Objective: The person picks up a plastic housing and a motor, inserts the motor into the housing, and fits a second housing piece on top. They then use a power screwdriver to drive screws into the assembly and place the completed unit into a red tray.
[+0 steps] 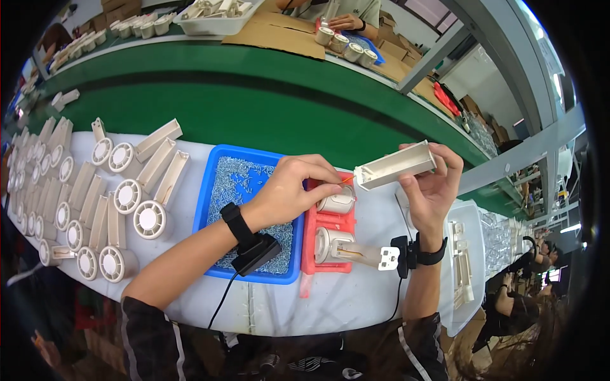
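My right hand [438, 187], raised at the right, is closed around a long cream plastic channel-shaped handle cover [395, 167], tilted with its open side toward me. A thin orange-red wire [347, 180] runs from the cover's left end to my left hand [286, 190], whose thumb and index finger pinch at it. Below those fingers, a cream round housing [337, 202] sits in a red fixture [309, 238]; the fingers partly hide it. A second round housing [325, 246] lies in the fixture's nearer slot, its translucent arm [362, 253] pointing right with a white plate at the end.
A blue tray [198, 222] of small screws stands left of the fixture. Several assembled cream units [150, 220] cover the table's left. A clear bin [480, 279] with cream parts is at the right. Beyond the green conveyor [254, 101], another person's hand [346, 23] works near similar housings.
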`<state>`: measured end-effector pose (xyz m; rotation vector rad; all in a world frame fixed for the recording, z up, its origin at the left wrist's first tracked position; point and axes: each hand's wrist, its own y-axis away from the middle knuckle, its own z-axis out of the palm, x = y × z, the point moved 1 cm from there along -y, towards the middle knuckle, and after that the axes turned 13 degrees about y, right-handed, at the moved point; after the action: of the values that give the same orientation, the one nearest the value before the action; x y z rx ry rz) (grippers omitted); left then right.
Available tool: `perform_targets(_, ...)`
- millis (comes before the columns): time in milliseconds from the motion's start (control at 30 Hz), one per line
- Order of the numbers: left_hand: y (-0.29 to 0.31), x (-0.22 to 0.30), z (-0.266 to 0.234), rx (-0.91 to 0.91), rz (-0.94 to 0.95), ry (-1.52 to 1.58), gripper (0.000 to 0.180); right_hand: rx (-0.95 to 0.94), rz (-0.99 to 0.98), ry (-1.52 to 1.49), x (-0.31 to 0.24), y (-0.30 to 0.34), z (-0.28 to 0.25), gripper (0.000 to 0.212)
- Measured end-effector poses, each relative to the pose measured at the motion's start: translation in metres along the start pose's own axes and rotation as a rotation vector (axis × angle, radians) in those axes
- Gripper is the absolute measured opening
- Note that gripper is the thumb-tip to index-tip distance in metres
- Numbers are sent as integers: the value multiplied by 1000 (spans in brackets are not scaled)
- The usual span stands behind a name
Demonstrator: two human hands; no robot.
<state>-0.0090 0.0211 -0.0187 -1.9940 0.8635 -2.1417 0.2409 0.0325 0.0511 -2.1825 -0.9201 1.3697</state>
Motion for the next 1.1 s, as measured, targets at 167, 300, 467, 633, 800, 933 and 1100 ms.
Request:
perform_targets(167,2,-4,-1,24,-39,17,15,-74,7,88,8,6,14,64)
perform_targets(300,3,-12,-1,33,4,-67,25,-124,-13,98,20,16,25,66)
perform_targets(467,1,-2,-6,-113,-74,-252,44,-215,-151,217,25,26,31,76)
perform_targets(633,7,-8,-7,-195,-123,-306,44,-198,-109,163,43,50,44,83)
perform_targets(800,13,-17,-3,-111,97,-332,46,-295,-81,292,26,43,40,86)
perform_targets(933,14,-17,-2,-121,95,-331,44,-322,-98,335,10,37,41,81)
perform_targets(1100,14,-15,-3,-148,62,-332,42,-411,-214,494,4,32,38,100)
